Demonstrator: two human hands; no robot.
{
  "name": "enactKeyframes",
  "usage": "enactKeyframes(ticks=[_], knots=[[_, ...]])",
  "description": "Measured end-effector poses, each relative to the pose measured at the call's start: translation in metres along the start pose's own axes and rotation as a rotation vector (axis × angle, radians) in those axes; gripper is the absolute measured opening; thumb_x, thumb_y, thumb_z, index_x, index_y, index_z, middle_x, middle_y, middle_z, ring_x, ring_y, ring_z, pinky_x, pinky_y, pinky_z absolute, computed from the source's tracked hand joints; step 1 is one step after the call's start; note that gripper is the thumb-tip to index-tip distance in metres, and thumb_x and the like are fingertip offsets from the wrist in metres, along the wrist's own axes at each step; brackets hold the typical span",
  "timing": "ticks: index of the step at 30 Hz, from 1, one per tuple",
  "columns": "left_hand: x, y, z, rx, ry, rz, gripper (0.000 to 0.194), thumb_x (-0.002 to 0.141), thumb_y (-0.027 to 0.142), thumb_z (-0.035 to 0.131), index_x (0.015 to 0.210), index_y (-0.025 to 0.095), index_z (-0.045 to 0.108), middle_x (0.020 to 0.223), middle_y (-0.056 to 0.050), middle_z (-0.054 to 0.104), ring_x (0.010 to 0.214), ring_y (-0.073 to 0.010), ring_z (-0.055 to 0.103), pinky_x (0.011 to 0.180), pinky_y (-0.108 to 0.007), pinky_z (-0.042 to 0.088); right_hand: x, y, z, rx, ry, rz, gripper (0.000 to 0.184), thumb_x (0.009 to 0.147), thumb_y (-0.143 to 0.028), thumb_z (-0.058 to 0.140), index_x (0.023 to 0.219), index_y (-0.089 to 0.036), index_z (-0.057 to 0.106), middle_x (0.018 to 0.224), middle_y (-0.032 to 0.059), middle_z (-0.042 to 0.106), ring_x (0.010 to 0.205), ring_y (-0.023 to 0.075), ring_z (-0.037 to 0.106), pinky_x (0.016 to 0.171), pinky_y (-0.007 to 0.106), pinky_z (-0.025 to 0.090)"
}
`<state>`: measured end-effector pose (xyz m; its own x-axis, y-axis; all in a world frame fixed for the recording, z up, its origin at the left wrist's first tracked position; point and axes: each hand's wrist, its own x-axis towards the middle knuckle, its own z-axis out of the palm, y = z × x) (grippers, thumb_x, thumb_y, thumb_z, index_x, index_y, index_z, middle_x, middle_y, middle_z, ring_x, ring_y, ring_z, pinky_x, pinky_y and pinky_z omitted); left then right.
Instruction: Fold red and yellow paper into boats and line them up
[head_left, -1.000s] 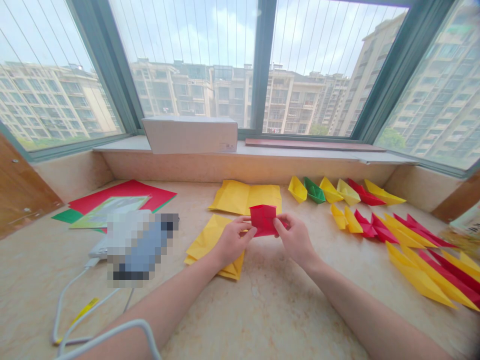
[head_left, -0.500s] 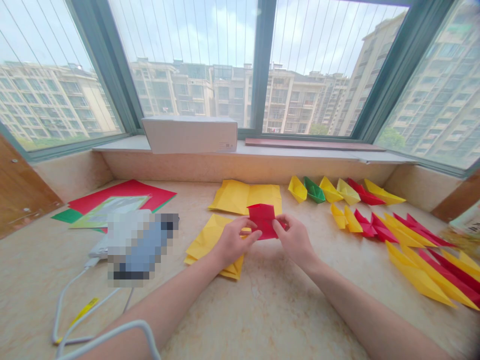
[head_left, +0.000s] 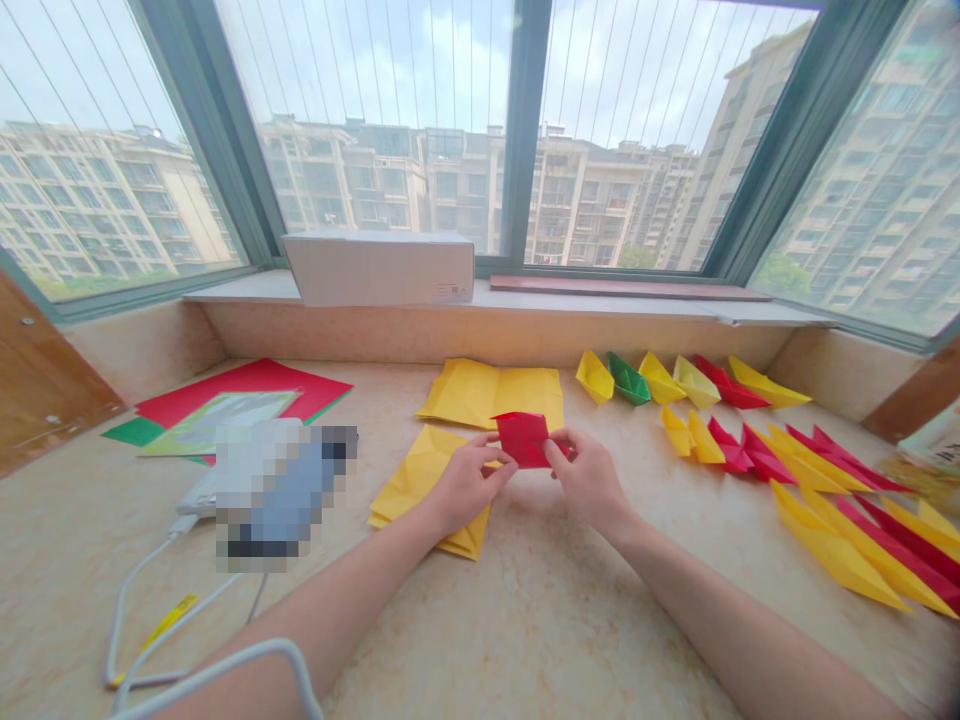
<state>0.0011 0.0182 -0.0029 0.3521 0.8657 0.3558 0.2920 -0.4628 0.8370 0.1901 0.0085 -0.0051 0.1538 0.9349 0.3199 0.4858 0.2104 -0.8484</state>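
A small folded piece of red paper is held up between both hands, just above the counter. My left hand pinches its left edge between thumb and fingers. On the other side, my right hand grips the right edge, with the thumb pressed on the front face. Beneath and beside my left hand lie creased yellow sheets in a loose stack. Behind the red paper, another creased yellow sheet lies spread on the counter.
Folded paper boats and other yellow and red folded shapes fill the right side. At left are red sheets, a blurred-out device and a white cable. A white box stands on the window ledge.
The lower part of the red paper has come up, so the piece looks shorter and more compact. Both hands keep nearly the same place.
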Motion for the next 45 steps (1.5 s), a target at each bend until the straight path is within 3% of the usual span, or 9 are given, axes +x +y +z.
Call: enactKeyframes(ticks=[8, 18, 21, 26, 31, 33, 38, 45], knots=[[0.001, -0.002, 0.000, 0.044, 0.080, 0.009, 0.008, 0.080, 0.023, 0.063, 0.077, 0.018, 0.069, 0.115, -0.011, 0.064, 0.109, -0.0245, 0.060, 0.078, -0.030, 0.057, -0.001, 0.000, 0.000, -0.003, -0.026, 0.016, 0.022, 0.082, -0.034, 0.053, 0.085, -0.018, 0.068, 0.081, 0.0054, 0.072, 0.061, 0.0168, 0.063, 0.057, 0.028, 0.049], [0.002, 0.006, -0.002, -0.236, 0.081, -0.113, 0.015, 0.077, 0.030, 0.069, 0.074, 0.016, 0.067, 0.129, -0.015, 0.055, 0.128, -0.0277, 0.047, 0.086, -0.034, 0.054, 0.001, 0.000, -0.002, -0.027, 0.001, 0.017, 0.022, 0.082, -0.035, 0.053, 0.083, -0.018, 0.067, 0.080, 0.0055, 0.072, 0.061, 0.0179, 0.065, 0.057, 0.028, 0.048], [0.003, 0.002, 0.000, -0.291, 0.096, -0.140, 0.017, 0.078, 0.032, 0.068, 0.077, 0.016, 0.064, 0.129, -0.015, 0.057, 0.126, -0.0266, 0.049, 0.092, -0.036, 0.050, 0.000, -0.001, -0.003, -0.036, -0.008, 0.016, 0.021, 0.083, -0.035, 0.053, 0.084, -0.019, 0.067, 0.081, 0.0047, 0.073, 0.062, 0.0178, 0.065, 0.059, 0.029, 0.048], [0.005, -0.004, 0.002, -0.324, 0.137, -0.100, 0.018, 0.084, 0.036, 0.061, 0.080, 0.019, 0.055, 0.107, -0.011, 0.068, 0.120, -0.0225, 0.055, 0.097, -0.035, 0.044, 0.000, 0.001, -0.002, -0.030, -0.012, 0.017, 0.021, 0.083, -0.035, 0.054, 0.085, -0.019, 0.067, 0.082, 0.0048, 0.073, 0.061, 0.0180, 0.065, 0.058, 0.029, 0.048], [0.004, -0.004, 0.002, -0.251, 0.186, -0.109, 0.020, 0.088, 0.039, 0.053, 0.084, 0.020, 0.047, 0.081, -0.002, 0.062, 0.082, -0.0159, 0.062, 0.077, -0.029, 0.048, 0.000, 0.000, -0.002, -0.024, -0.009, 0.007, 0.020, 0.084, -0.035, 0.053, 0.084, -0.020, 0.067, 0.081, 0.0042, 0.072, 0.062, 0.0178, 0.065, 0.059, 0.029, 0.047], [0.004, -0.005, 0.001, -0.235, 0.200, -0.108, 0.020, 0.089, 0.040, 0.052, 0.085, 0.021, 0.046, 0.078, 0.000, 0.059, 0.077, -0.0149, 0.060, 0.074, -0.028, 0.047, 0.000, -0.001, -0.001, -0.018, -0.019, 0.006, 0.020, 0.083, -0.034, 0.054, 0.084, -0.019, 0.066, 0.081, 0.0045, 0.072, 0.062, 0.0177, 0.065, 0.059, 0.029, 0.047], [0.003, -0.005, 0.001, -0.234, 0.184, -0.099, 0.020, 0.089, 0.039, 0.051, 0.086, 0.021, 0.046, 0.084, -0.002, 0.061, 0.083, -0.0157, 0.061, 0.076, -0.028, 0.048, 0.001, -0.002, 0.002, 0.127, -0.083, 0.002, 0.019, 0.080, -0.030, 0.057, 0.090, -0.018, 0.066, 0.086, 0.0064, 0.073, 0.068, 0.0183, 0.066, 0.063, 0.030, 0.051], [0.000, 0.004, 0.002, -0.301, 0.085, -0.072, 0.018, 0.089, 0.038, 0.052, 0.085, 0.021, 0.046, 0.110, -0.008, 0.066, 0.098, -0.0176, 0.063, 0.086, -0.030, 0.049, 0.000, -0.009, 0.001, 0.474, -0.260, 0.030, 0.031, 0.077, -0.032, 0.066, 0.105, -0.020, 0.066, 0.104, 0.0074, 0.073, 0.094, 0.0228, 0.069, 0.085, 0.039, 0.054]])
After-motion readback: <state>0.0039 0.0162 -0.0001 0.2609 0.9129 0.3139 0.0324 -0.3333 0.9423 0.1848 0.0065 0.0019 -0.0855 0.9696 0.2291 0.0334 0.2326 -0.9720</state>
